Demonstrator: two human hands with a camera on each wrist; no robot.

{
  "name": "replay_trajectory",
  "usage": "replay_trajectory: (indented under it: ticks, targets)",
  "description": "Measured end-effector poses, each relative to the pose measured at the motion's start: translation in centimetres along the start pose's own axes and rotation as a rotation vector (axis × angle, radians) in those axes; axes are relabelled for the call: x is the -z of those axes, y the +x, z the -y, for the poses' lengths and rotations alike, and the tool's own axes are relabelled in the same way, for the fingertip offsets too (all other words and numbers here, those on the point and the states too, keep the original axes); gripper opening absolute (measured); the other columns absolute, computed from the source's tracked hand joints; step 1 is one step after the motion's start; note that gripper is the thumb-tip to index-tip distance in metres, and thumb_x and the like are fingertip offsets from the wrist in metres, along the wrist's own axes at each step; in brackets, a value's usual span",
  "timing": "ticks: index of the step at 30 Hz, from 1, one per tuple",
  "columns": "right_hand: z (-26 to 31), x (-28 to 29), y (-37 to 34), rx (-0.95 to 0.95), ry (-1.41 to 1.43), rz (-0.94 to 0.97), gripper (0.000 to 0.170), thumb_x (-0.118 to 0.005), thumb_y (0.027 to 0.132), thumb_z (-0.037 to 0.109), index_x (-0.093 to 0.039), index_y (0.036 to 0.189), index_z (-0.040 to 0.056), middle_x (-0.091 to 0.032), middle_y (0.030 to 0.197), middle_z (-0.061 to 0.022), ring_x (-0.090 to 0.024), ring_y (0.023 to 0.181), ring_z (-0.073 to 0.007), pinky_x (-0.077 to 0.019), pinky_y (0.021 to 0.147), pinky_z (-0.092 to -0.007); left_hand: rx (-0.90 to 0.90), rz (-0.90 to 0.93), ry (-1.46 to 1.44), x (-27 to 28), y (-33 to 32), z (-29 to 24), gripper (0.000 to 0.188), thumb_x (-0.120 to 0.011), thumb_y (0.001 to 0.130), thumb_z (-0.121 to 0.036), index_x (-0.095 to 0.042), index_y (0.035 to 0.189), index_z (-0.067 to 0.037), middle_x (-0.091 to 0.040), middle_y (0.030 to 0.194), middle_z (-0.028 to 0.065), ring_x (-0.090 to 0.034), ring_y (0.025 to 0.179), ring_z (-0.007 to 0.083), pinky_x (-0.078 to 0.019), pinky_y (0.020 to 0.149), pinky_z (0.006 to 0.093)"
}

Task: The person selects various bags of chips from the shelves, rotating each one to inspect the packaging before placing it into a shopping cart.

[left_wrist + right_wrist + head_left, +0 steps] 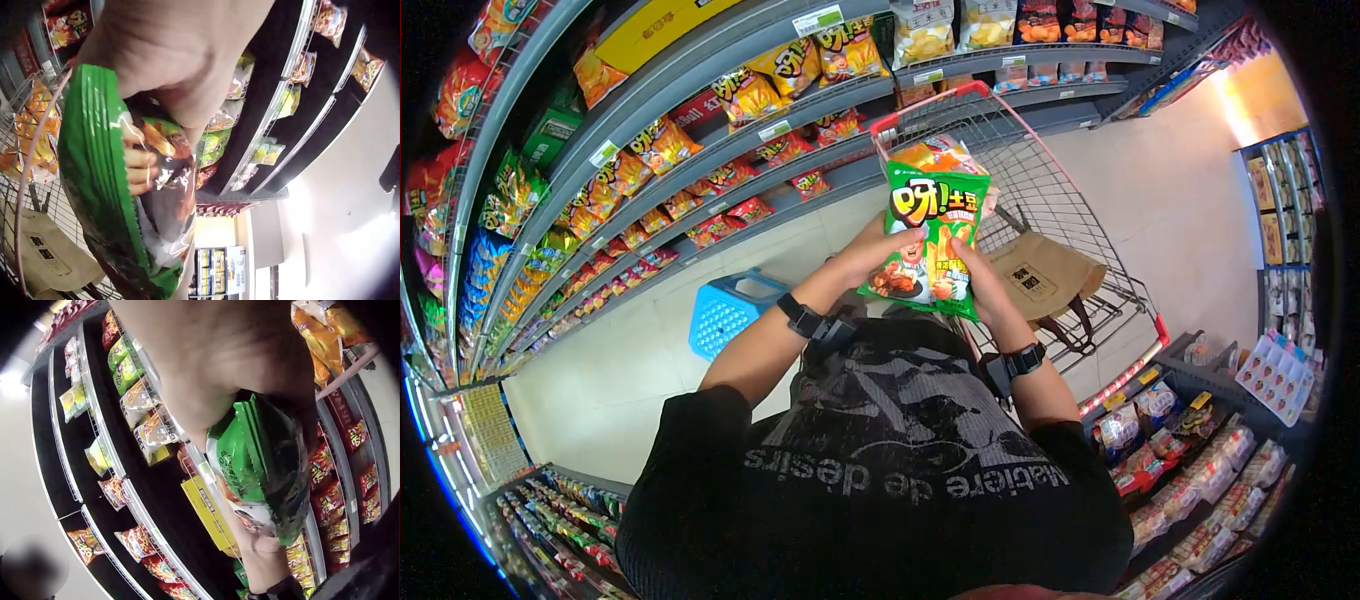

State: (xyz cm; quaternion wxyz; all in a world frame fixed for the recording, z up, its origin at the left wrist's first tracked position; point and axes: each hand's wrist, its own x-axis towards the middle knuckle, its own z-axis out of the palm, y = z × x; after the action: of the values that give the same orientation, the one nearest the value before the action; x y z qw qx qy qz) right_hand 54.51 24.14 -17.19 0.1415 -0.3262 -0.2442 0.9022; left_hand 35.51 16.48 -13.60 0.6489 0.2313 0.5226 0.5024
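Note:
A green bag of potato snacks [908, 208] is held up in front of the chest, its printed front facing the head camera. At its left edge my left hand [876, 252] grips it, thumb lying across the front. The right hand [988, 290] grips the lower right side, thumb also on the front. Both hands' other fingers are mostly hidden behind the bag in the head view. From the left wrist, the bag's green crimped seam [103, 144] and dark back show, with fingertips [140, 164] against the back. The right wrist view also shows the green bag [237, 456].
A wire shopping cart [1068, 170] with a red rim stands ahead, holding a tan tote bag [1050, 272] and orange snack bags [935, 152]. Curved shelves [650, 120] of snacks run along the left and front. A blue stool [722, 318] stands on the floor at left.

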Motion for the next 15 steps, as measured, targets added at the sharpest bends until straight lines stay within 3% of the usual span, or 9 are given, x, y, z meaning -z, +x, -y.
replay_trajectory:
  ticks: [5, 8, 9, 12, 15]
  targets:
    - [-0.3, 0.7, 0.9, 0.032, -0.015, 0.025, 0.049, -0.058, 0.094, 0.023, -0.040, 0.133, -0.0001, -0.057, 0.122, -0.0147, -0.062, 0.105, -0.0236, -0.0536, 0.087, -0.0369, -0.038, -0.054, 0.014, 0.6, -0.3, 0.4, 0.065, -0.068, 0.087, -0.027, -0.037, 0.138, -0.003, -0.053, 0.131, 0.0114, -0.053, 0.116, 0.0193, -0.0452, 0.096, 0.0323]
    - [0.3, -0.2, 0.9, 0.111, -0.070, -0.014, 0.048, -0.060, 0.092, 0.018, -0.040, 0.132, -0.0008, -0.058, 0.120, -0.0146, -0.062, 0.104, -0.0234, -0.0538, 0.086, -0.0366, -0.097, -0.227, 0.092, 1.1, 0.2, 2.0, 0.066, -0.070, 0.086, -0.025, -0.037, 0.138, -0.002, -0.055, 0.127, 0.0114, -0.055, 0.114, 0.0213, -0.0454, 0.096, 0.0334]
    - [0.5, -0.5, 0.8, 0.147, -0.092, -0.033, 0.047, -0.060, 0.092, 0.015, -0.040, 0.131, -0.0011, -0.058, 0.119, -0.0145, -0.062, 0.104, -0.0232, -0.0538, 0.086, -0.0364, -0.295, -0.399, 0.405, 3.5, 2.6, 6.2, 0.065, -0.071, 0.085, -0.024, -0.038, 0.137, -0.001, -0.056, 0.123, 0.0113, -0.057, 0.107, 0.0199, -0.0475, 0.091, 0.0328]
    - [-0.1, 0.0, 2.2, 0.338, -0.206, -0.108, 0.050, -0.063, 0.089, 0.012, -0.040, 0.131, -0.0015, -0.059, 0.115, -0.0132, -0.061, 0.103, -0.0223, -0.0525, 0.086, -0.0358, -0.367, -0.273, 0.473, 3.2, 1.4, 4.0, 0.064, -0.072, 0.083, -0.029, -0.041, 0.131, -0.002, -0.057, 0.112, 0.0142, -0.059, 0.097, 0.0194, -0.0492, 0.087, 0.0336]
    - [0.1, -0.5, 2.3, 0.433, -0.485, -0.154, 0.057, -0.067, 0.086, 0.011, -0.038, 0.133, -0.0022, -0.055, 0.120, -0.0131, -0.057, 0.108, -0.0215, -0.0508, 0.087, -0.0355, -0.347, -0.207, 0.472, 2.0, 0.9, 2.6, 0.062, -0.072, 0.083, -0.021, -0.039, 0.132, -0.001, -0.057, 0.113, 0.0099, -0.058, 0.097, 0.0170, -0.0480, 0.087, 0.0314]
